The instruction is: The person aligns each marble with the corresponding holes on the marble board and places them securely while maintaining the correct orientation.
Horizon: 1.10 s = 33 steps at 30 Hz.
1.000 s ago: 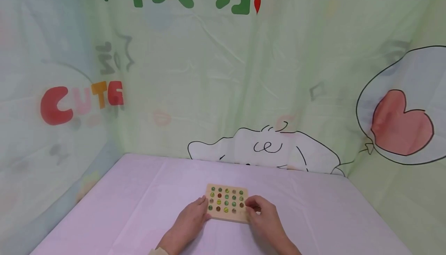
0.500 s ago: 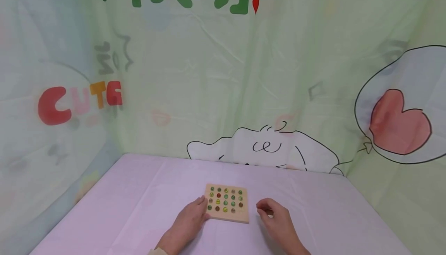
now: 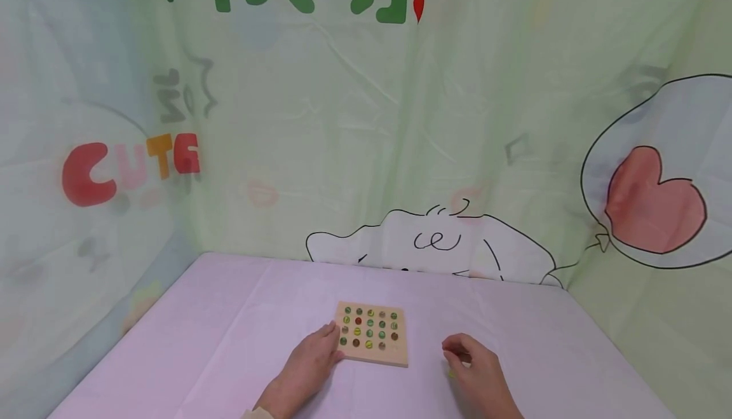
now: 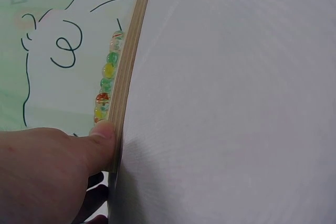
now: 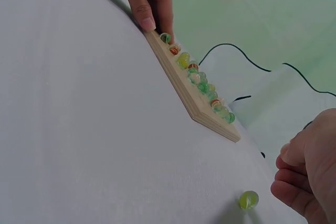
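Observation:
My left hand [image 3: 311,358] grips the left end of a wooden board [image 3: 374,354], its thumb pressed on the near side edge in the left wrist view. Rows of glass marbles [image 3: 370,323], green, yellow and reddish, sit in the board's hollows. At the near right corner one hollow [image 3: 396,346] has no marble. To the right of the board my right hand [image 3: 477,368] hovers with loosely curled fingers, a gap between thumb and forefinger. A single yellow-green marble [image 5: 249,200] lies on the cloth below it, apart from the fingers, and is mostly hidden by the hand in the head view.
A pale pink cloth [image 3: 257,317] covers the table. Behind it hangs a light green curtain [image 3: 274,120] with a drawn white animal [image 3: 457,247] and a balloon with a red heart [image 3: 657,203]. Another printed curtain [image 3: 34,215] closes off the left side.
My right hand has moved away from the board's right edge, rightward and toward me. The yellow-green marble now shows beneath it. My left hand and the board have stayed in place.

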Tool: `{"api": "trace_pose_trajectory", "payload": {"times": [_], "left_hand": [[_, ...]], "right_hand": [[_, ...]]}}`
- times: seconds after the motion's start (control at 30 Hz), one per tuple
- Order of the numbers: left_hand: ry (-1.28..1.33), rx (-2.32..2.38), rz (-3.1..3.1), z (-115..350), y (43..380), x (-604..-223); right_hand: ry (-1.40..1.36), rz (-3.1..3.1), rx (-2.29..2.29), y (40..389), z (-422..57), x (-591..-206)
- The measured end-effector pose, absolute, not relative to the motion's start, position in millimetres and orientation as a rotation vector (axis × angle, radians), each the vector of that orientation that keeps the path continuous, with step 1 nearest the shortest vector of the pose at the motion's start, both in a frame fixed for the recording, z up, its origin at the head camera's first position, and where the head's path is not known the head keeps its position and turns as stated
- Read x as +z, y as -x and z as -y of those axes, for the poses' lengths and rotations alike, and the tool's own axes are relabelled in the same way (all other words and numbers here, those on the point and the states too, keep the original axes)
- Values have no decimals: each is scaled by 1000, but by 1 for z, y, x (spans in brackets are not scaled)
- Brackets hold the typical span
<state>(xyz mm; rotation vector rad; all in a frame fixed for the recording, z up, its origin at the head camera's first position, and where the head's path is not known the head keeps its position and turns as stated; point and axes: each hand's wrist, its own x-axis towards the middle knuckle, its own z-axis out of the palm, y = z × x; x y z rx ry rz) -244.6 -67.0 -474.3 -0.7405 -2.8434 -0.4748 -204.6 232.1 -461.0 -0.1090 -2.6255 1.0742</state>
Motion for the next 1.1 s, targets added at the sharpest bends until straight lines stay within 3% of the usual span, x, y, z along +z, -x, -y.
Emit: {"api": "trace_pose_trajectory", "payload": {"times": [0.53,1.1], "left_hand": [[727,-471,2850,65,244,-472],[706,-507,2877,64,245,-474]], "right_hand": [[304,2709,1139,198,-246,-472],[214,2694,1138,195,-246,-483]]}}
